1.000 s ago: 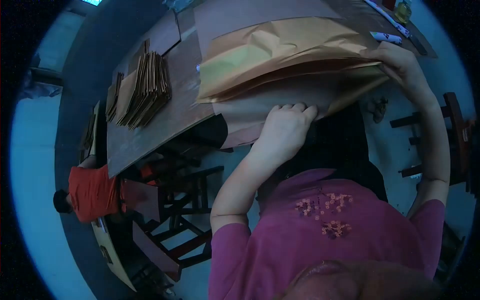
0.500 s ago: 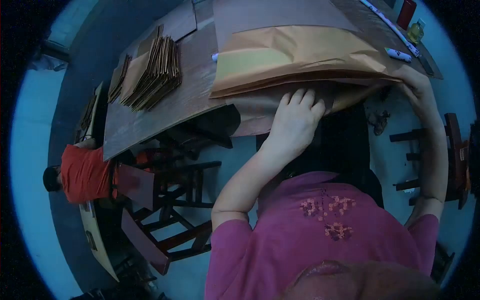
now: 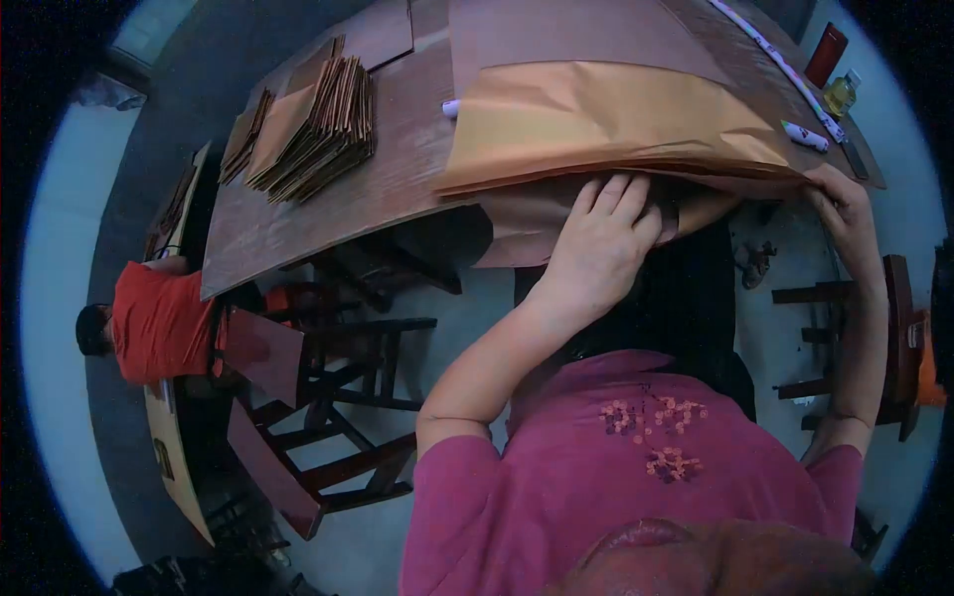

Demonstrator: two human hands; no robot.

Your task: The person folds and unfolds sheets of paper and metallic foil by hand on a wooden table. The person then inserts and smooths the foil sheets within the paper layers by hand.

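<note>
A large folded sheet of brown paper (image 3: pixel 596 114) lies at the table's near edge, its layers overhanging toward me. My left hand (image 3: pixel 604 233) reaches in at the opening of the fold, fingers stretched against the lower layer; the fingertips are partly hidden under the upper layer. At the right end of the fold, my right hand (image 3: pixel 842 202) pinches the paper's corner between thumb and fingers. Beneath the folded piece lies a wide flat brown sheet (image 3: pixel 586 35).
On the table (image 3: pixel 412 164) stands a stack of folded brown paper (image 3: pixel 318 129). A patterned roll (image 3: pixel 765 50), a small bottle (image 3: pixel 843 91) and a red box (image 3: pixel 827 55) lie at the right. Wooden chairs (image 3: pixel 263 353) and a person in red (image 3: pixel 164 323) are at the left.
The view has shifted slightly. The upper paper layer has come down closer to my left hand, narrowing the opening. My right hand is a little lower, still at the corner.
</note>
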